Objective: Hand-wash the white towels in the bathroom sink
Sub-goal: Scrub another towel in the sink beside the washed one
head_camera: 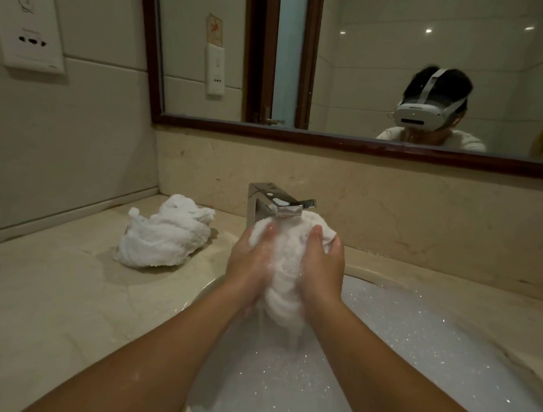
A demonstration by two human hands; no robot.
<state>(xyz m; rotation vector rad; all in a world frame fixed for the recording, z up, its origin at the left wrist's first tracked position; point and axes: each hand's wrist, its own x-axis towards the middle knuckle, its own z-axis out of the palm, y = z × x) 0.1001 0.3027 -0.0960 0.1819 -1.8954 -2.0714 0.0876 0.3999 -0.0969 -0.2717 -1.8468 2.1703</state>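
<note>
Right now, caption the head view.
Left hand and right hand squeeze a wet white towel under the chrome tap above the foamy sink; a crumpled white towel lies alongside.

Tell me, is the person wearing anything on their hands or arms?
No. The left hand and right hand are bare: no gloves, rings or watch. The arms are bare too, with no sleeves showing. The hands look wet and shiny.

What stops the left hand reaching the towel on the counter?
Probably yes: only bare counter separates left hand from counter towel. But it and the right hand grip the wet towel; release first.
</note>
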